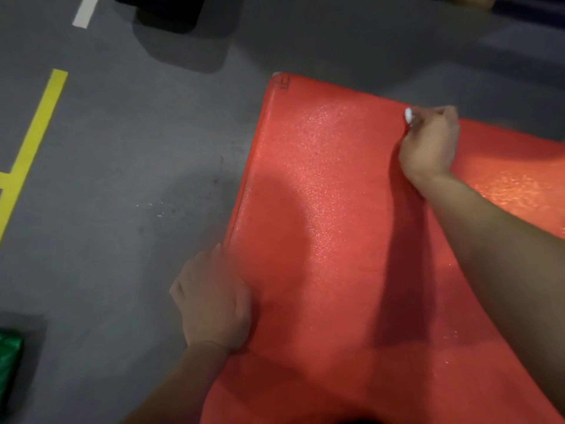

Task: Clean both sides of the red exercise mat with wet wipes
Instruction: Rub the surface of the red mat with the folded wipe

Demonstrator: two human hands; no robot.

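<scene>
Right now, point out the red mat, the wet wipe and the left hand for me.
red mat [321, 185], head view: on its shiny textured top surface.
wet wipe [408, 115], head view: on the white bit showing at the right hand's fingertips.
left hand [211, 298], head view: on its back, at the mat's left edge.

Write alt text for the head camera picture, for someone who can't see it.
Seen from above, a person's two hands grip a red exercise mat on a grey floor: the left hand at its near left edge, the right hand at its far edge with a white wipe. Yellow tape marks the floor.
</scene>
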